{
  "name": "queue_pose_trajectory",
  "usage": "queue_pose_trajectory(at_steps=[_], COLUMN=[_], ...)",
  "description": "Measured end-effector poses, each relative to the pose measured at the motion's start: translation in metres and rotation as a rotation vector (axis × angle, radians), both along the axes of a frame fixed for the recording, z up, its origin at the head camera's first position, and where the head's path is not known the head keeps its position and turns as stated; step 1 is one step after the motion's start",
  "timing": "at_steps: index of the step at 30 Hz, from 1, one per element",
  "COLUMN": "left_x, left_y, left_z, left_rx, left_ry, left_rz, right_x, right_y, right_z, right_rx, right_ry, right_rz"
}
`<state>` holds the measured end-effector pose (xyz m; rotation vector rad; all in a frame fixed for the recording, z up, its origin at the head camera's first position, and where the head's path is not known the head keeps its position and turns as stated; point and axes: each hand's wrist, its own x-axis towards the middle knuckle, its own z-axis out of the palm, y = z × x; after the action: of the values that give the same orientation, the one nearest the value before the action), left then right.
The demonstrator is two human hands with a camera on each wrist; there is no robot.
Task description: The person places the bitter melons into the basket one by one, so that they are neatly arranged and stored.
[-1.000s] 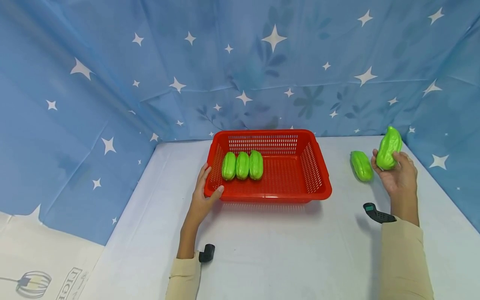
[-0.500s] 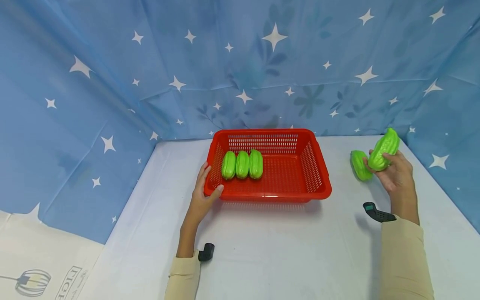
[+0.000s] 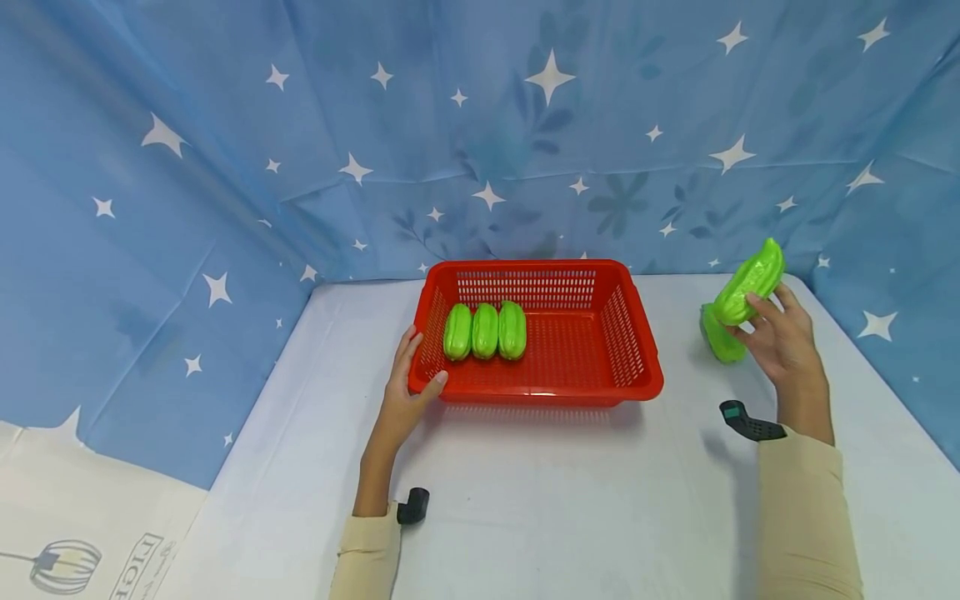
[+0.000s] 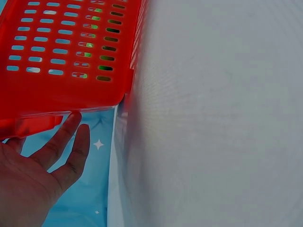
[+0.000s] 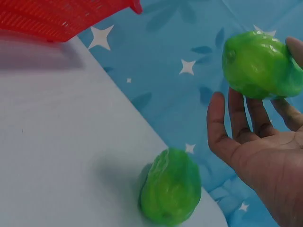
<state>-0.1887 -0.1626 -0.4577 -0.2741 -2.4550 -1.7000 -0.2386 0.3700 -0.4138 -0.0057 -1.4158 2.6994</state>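
My right hand (image 3: 787,342) pinches a ribbed bright green fruit (image 3: 750,283) between thumb and fingers, tilted and raised above the table. Beneath it, partly covered in the head view, a second green fruit (image 3: 724,337) lies on the cloth; the right wrist view shows this lower fruit (image 5: 171,189) apart from the held fruit (image 5: 260,64). At the front left corner of a red basket (image 3: 525,392), my left hand (image 3: 405,400) rests with fingers spread, thumb over the front rim. Three green fruits (image 3: 485,332) stand side by side in the basket's left half.
White cloth (image 3: 562,500) covers the table. A blue star-patterned curtain (image 3: 450,125) hangs along the back and sides. The basket's perforated wall (image 4: 61,42) rises beside the left hand. Black wrist devices (image 3: 750,423) sit at both cuffs.
My right hand has moved left with the held fruit, which has tilted further and now overlaps the fruit on the table in the head view. Left hand and basket stay put.
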Motion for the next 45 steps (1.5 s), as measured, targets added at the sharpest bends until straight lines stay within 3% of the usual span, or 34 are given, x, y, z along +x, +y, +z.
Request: queue_pose_trajectory(at_steps=[4, 15, 28, 37, 45], left_x=[0.0, 0.002, 0.001, 0.001, -0.001], left_y=[0.0, 0.001, 0.001, 0.0, 0.0], left_z=[-0.001, -0.003, -0.002, 0.0, -0.001], left_rx=[-0.002, -0.008, -0.005, -0.007, -0.007], left_ry=[0.005, -0.005, 0.004, 0.007, 0.012], left_rz=[-0.001, 0.007, -0.003, 0.0, -0.002], right_x=[-0.002, -0.007, -0.025, -0.043, -0.059], right_y=[-0.011, -0.041, -0.088, -0.124, -0.147], right_z=[0.01, 0.04, 0.072, 0.086, 0.084], right_rx=[0.117, 0.259, 0.6, 0.854, 0.922], right_ry=[0.057, 0.123, 0.016, -0.107, -0.183], right_rz=[0.03, 0.108, 0.318, 0.408, 0.506])
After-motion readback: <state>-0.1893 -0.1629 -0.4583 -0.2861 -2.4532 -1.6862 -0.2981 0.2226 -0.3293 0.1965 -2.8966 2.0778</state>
